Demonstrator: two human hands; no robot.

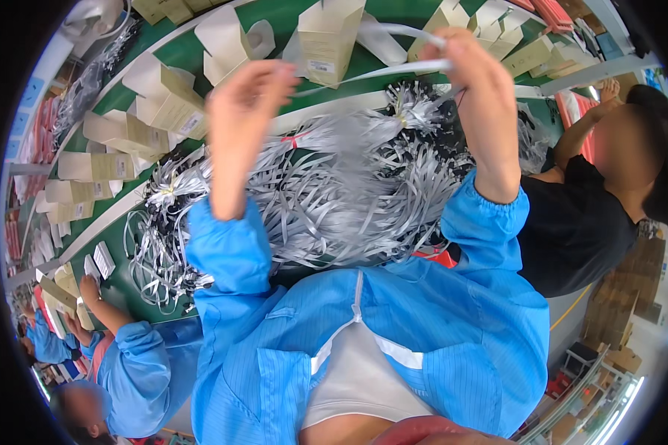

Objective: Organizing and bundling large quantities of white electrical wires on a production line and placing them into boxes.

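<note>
My right hand point(473, 65) is raised over the far side of the bench, its fingers closed on a flat white cable point(393, 71). The cable forms a loop: one run arches behind and the other stretches leftward toward my left hand point(252, 96). That hand is raised too, with curled fingers blurred by motion, so whether it grips the cable's left end cannot be told. Beneath both hands lies a large heap of flat silver-white cables point(334, 208) with dark ends. Some are tied in bundles, one with a red tie point(292, 139).
Open cream boxes point(325, 44) stand in a curved row on the green conveyor point(274, 104) beyond the heap. On the right is a person in black point(571, 222); at lower left, a person in blue point(145, 371) handles small boxes. Clear plastic bags point(534, 141) lie right.
</note>
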